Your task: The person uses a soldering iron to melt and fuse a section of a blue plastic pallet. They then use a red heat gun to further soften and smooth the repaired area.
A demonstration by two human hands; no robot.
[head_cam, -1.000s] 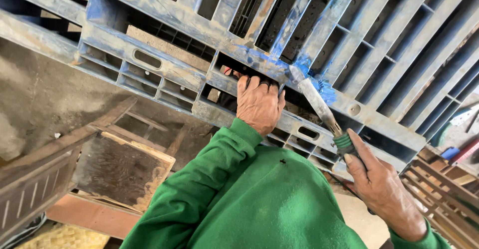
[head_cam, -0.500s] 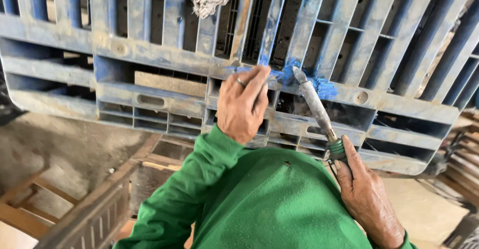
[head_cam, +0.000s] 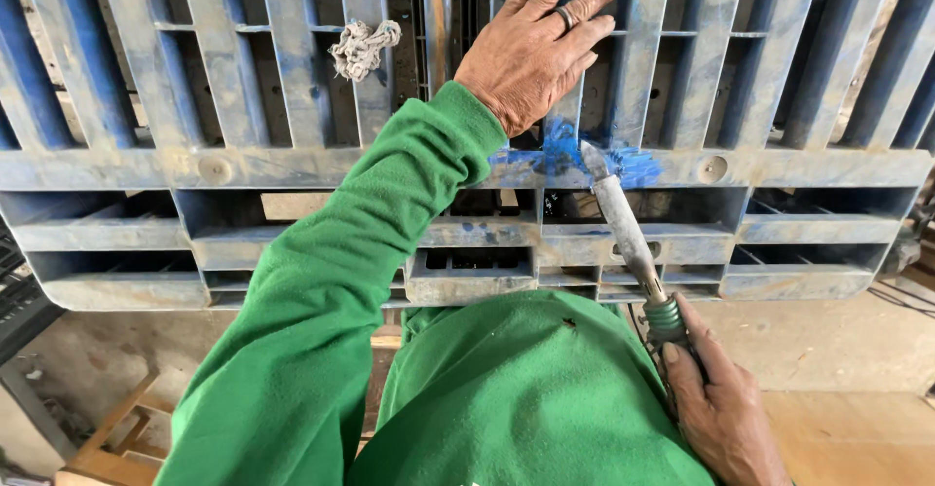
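The long metal-shafted soldering iron with a green collar point(head_cam: 628, 233) touches its tip to a bright blue patch on the dusty blue plastic pallet point(head_cam: 146, 169). The right hand point(head_cam: 721, 413) is closed around its handle; the left hand point(head_cam: 536, 48) lies flat, fingers spread, on the slats just above. A knotted grey rag point(head_cam: 362, 46) sits between slats.

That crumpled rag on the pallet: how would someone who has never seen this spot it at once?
Start from the big blue plastic pallet that fills the view. Follow its upright slats to the upper left of the left hand, which lies flat on the slats. There the rag hangs on a slat: a knotted, off-white wad of cloth, the only soft, pale thing among hard blue bars.
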